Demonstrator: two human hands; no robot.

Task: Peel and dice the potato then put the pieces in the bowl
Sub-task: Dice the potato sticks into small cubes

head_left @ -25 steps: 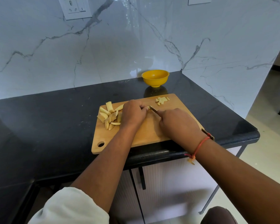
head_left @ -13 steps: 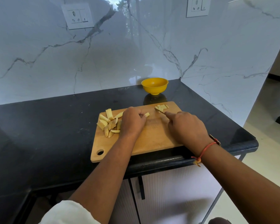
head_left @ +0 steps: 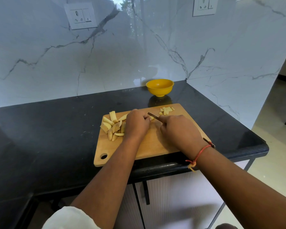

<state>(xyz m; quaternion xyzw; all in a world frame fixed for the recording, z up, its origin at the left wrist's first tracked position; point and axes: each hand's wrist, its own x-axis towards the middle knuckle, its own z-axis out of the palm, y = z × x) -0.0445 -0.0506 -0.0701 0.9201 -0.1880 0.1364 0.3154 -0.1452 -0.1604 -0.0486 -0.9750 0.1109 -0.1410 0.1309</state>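
Note:
A wooden cutting board point(head_left: 152, 146) lies on the black counter. A pile of peeled potato strips point(head_left: 113, 125) sits at its left side. Small diced pieces point(head_left: 166, 110) lie at its far right corner. My left hand point(head_left: 136, 123) presses down on a potato strip point(head_left: 151, 118), whose end pokes out by the fingers. My right hand point(head_left: 180, 132) grips a knife point(head_left: 153, 116), with the blade lying across that strip end. The yellow bowl point(head_left: 160, 87) stands behind the board near the wall, and no pieces show inside it.
The black counter point(head_left: 56, 133) runs left and ends at an edge just right of the board. Marble walls point(head_left: 139, 47) rise behind and to the right, with two sockets. A cabinet front shows below the counter.
The right hand swept cut bits to the far pile half a second ago, then came back. The knife blade is again at the strip held by the left hand. The view tilted up.

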